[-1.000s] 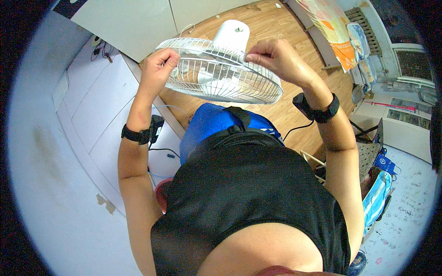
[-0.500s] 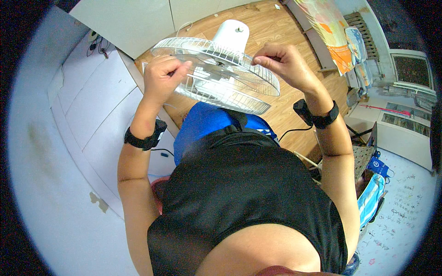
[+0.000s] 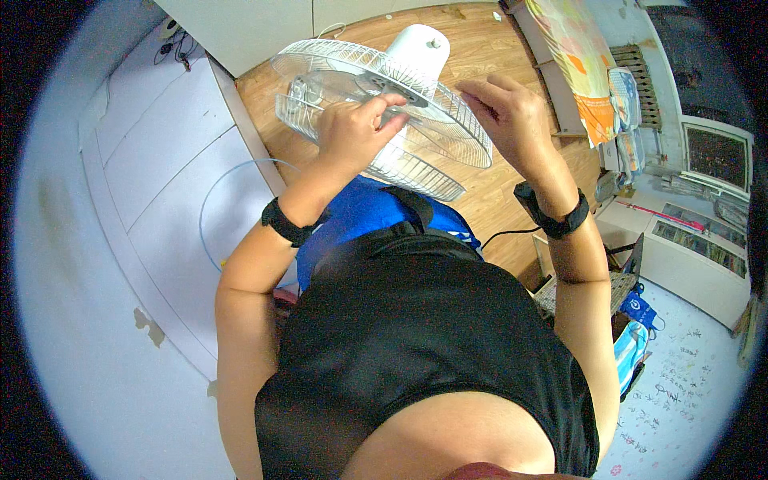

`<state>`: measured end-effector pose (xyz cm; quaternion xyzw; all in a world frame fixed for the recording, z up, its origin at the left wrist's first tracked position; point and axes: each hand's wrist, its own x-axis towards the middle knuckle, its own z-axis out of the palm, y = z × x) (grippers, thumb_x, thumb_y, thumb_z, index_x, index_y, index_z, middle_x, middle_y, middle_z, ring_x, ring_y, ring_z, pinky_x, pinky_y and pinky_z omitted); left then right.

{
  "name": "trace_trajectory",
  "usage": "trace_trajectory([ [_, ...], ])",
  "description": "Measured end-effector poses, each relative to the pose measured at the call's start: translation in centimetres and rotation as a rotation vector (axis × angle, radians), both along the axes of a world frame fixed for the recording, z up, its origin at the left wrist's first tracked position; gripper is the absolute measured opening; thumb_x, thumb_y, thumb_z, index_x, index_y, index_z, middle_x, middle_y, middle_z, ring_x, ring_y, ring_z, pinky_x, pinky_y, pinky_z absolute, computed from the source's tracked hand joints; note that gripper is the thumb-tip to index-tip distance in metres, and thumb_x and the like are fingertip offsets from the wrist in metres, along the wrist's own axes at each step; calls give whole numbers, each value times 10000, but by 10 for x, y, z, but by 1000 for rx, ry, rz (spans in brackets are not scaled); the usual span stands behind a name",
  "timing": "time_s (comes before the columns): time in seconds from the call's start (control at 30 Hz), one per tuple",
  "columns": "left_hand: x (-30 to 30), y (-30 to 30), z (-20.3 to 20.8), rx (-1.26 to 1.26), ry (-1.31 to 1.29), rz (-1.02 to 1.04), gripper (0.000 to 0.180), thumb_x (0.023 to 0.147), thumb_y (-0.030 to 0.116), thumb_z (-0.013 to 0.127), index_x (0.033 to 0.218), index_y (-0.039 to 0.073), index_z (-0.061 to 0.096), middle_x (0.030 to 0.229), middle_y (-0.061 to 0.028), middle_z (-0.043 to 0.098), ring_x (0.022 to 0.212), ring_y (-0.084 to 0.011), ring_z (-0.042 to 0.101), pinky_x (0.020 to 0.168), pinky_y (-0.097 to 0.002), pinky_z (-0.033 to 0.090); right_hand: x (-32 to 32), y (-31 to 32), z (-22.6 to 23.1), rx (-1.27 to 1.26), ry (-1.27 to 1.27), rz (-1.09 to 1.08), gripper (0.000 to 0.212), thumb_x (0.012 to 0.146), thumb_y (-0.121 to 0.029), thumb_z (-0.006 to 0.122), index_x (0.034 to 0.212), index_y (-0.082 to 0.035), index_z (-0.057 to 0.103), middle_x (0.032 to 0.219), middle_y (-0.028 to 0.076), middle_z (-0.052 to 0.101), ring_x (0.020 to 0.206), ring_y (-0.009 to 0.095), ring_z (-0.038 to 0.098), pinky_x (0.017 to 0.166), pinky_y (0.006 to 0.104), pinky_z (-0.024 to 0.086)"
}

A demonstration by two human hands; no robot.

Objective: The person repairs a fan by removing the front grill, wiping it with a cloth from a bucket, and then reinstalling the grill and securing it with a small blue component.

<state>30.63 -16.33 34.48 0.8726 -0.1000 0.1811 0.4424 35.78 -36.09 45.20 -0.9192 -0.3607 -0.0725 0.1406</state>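
Observation:
A white electric fan point(image 3: 418, 52) stands before me, its wire rear grille point(image 3: 336, 54) tilted and its blades partly in view. The front grille point(image 3: 432, 182) sits apart from it on my side, leaving a gap. My left hand point(image 3: 356, 134) reaches across the blades to the hub, thumb and index finger bent around the middle; what they grip is hidden. Beside the right rim of the rear grille is my right hand point(image 3: 506, 112), fingers bent together. Whether it grips the wire, I cannot make out. Both wrists wear black straps.
A thin pale-blue loop point(image 3: 205, 200) lies on the white surface at left. Cords point(image 3: 172, 52) gather at its far corner. Wooden floor point(image 3: 500, 200) extends under the fan. A table point(image 3: 620, 290) and blue bags stand at right, below a colourful cloth point(image 3: 572, 68).
My left hand has moved right, from the left side of the grille to the hub. My right hand has shifted slightly right. The loop at left has come into fuller view.

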Motion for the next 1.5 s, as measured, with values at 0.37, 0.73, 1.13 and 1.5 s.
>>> trace_trajectory([
  [0.37,9,-29,-3,-81,103,52,255,745,336,685,916,150,651,465,-4,507,401,-178,514,399,-322,381,8,-29,21,-126,-338,-90,136,780,-137,627,911,-111,655,666,70,508,585,246,550,504,339,451],
  [0.73,13,-28,0,76,-125,62,254,751,332,683,895,124,669,480,-21,529,419,-201,540,409,-327,408,5,-7,13,-100,-193,6,111,768,-163,645,857,-99,663,671,78,537,587,263,566,521,346,455],
  [1.13,9,-32,5,-38,-31,67,256,733,307,704,902,119,663,468,-21,503,406,-189,523,398,-318,389,-4,4,9,-209,-45,140,127,791,-152,596,902,-109,642,695,87,515,615,284,578,526,373,452],
  [1.5,12,-41,2,-100,-83,91,165,719,239,710,820,119,660,461,-40,500,424,-212,538,402,-336,385,-4,2,3,-219,1,162,188,776,-129,593,955,-120,649,682,97,507,622,287,568,525,369,439],
])
